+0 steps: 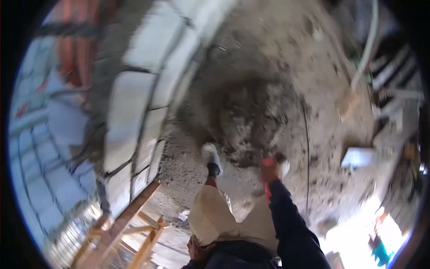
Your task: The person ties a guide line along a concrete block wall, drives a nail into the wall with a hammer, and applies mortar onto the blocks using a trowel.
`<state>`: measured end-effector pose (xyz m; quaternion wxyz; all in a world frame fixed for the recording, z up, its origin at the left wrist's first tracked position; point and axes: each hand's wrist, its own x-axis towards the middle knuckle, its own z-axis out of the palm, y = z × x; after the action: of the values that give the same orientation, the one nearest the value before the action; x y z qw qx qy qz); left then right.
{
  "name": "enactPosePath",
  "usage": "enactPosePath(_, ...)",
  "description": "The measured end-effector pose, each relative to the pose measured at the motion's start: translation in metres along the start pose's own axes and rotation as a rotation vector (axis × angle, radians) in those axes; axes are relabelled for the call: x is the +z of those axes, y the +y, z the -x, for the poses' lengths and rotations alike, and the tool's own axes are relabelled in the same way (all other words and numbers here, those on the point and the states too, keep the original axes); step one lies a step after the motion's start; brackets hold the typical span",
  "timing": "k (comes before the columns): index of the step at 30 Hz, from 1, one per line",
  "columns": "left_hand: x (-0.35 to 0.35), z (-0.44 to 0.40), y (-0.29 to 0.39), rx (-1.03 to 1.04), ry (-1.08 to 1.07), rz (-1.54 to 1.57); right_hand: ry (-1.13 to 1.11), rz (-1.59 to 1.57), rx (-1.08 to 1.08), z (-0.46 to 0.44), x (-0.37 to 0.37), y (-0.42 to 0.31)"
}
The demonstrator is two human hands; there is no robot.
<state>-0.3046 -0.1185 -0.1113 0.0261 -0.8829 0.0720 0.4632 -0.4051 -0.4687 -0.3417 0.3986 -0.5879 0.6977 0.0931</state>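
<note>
My right hand [270, 172] is closed around a tool with a red handle [268, 193]. Motion blur hides the tool's working end, so its kind cannot be made out. Ahead of that hand lies a dark, wet-looking heap of mortar or soil [251, 121] on the ground. My left hand [195, 249] hangs low beside my left thigh, at the bottom of the view. Its fingers are too blurred and hidden to show whether they hold anything.
A low wall of pale blocks [127, 114] runs along the left. Wooden framing [145, 219] stands at lower left. A thin line or cable [307, 152] crosses the dirt on the right. A white flat piece [358, 157] lies farther right; another person [380, 251] shows at lower right.
</note>
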Motion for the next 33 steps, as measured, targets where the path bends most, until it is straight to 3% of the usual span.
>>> enactPosePath(2, -0.005, 0.004, 0.009, -0.024, -0.011, 0.004, -0.056, 0.024, -0.192, 0.020, -0.046, -0.020)
enactPosePath(3, -0.006, 0.009, 0.010, -0.038, -0.032, 0.012, 0.070, 0.185, -0.399, 0.021, -0.052, -0.007)
enactPosePath(5, -0.013, 0.014, 0.019, -0.101, -0.055, 0.080, -0.104, 0.244, -0.452, 0.066, -0.115, -0.074)
enactPosePath(8, -0.031, 0.020, 0.026, -0.152, -0.163, 0.144, -0.153, 0.398, -0.729, 0.102, -0.144, -0.123)
enactPosePath(11, -0.044, 0.022, 0.022, -0.135, -0.169, 0.286, -0.316, 0.598, -1.036, 0.140, -0.149, -0.191)
enactPosePath(15, -0.062, 0.022, 0.013, -0.164, -0.170, 0.400, -0.542, 0.665, -1.231, 0.200, -0.117, -0.303)
enactPosePath(17, -0.060, 0.016, 0.005, -0.183, -0.169, 0.461, -0.660, 0.763, -1.231, 0.227, -0.086, -0.356)
enactPosePath(19, -0.059, 0.014, -0.004, -0.199, -0.168, 0.518, -0.604, 0.851, -1.428, 0.268, -0.056, -0.408)
enactPosePath(21, -0.061, 0.011, -0.009, -0.208, -0.157, 0.575, -0.625, 0.898, -1.483, 0.291, -0.023, -0.451)
enactPosePath(23, -0.060, 0.009, -0.013, -0.230, -0.145, 0.608, -0.478, 1.025, -1.493, 0.330, 0.001, -0.484)
enactPosePath(30, -0.064, 0.001, -0.014, -0.223, -0.074, 0.583, 0.092, 0.877, -2.112, 0.322, 0.112, -0.496)
enactPosePath(33, -0.064, -0.001, -0.017, -0.205, -0.084, 0.589, 0.008, 0.779, -1.973, 0.327, 0.086, -0.481)
